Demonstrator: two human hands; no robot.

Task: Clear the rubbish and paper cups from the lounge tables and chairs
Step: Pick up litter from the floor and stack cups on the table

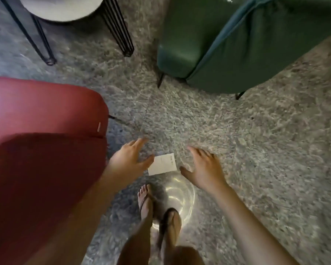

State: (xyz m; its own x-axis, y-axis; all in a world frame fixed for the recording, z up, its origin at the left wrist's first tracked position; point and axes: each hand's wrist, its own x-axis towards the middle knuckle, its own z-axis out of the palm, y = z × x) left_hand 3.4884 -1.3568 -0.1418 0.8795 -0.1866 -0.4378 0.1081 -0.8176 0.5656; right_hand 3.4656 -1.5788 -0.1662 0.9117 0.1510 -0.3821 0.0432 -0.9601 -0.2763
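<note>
flat on the mottled grey polished stone floor [256,150]: a small white rectangular slip of paper [162,164], just ahead of two bare feet in dark flip-flops [146,199]. stretched down on either side of it, left hand [129,156] and right hand [204,169], both slack with fingers spread, grasping nothing. left thumb overlapping the slip's left edge in view; touching or hovering above it, cannot tell. right hand clear of the slip, a strip of bare floor between. close on the left, crowding the left forearm, a dark red padded chair [46,115] with rounded seat and back. farther off at upper right, a green upholstered armchair [227,44] on thin dark legs. at top left, a round white tabletop [65,10] on black wire legs. beside the feet, a bright round glare [180,192] on the stone.
</note>
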